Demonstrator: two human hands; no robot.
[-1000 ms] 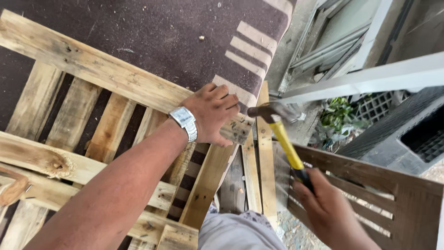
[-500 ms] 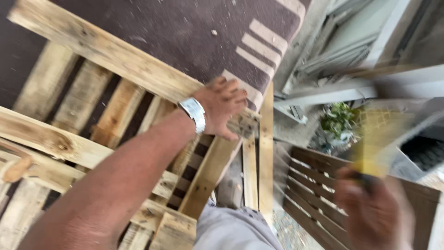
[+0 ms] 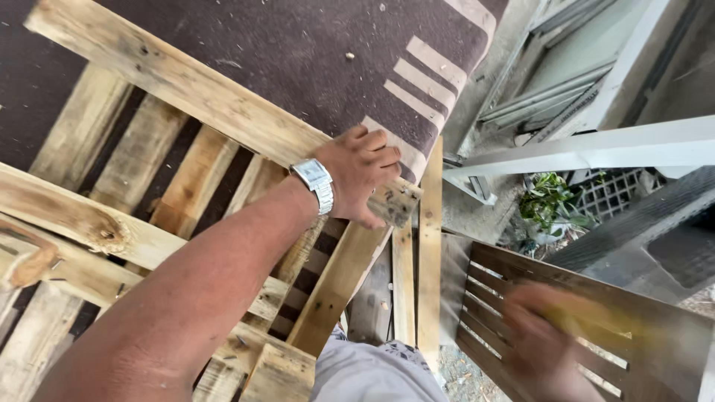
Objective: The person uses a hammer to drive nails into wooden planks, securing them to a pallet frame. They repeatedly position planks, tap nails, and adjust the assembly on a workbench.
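A dark brown rug with pale stripes at one end covers the ground, and a wooden pallet of weathered slats lies on top of it. To the right are white frames leaning together, a small green plant and a dark slatted panel. The left hand, with a silver wristwatch on its wrist, rests on the end of the pallet's long top board, fingers curled down over the corner and pressing on the wood. The right hand is low on the right, in front of the slatted panel and well apart from the pallet corner. It is heavily blurred; it appears closed around a yellow handle, but the tool's head cannot be made out.
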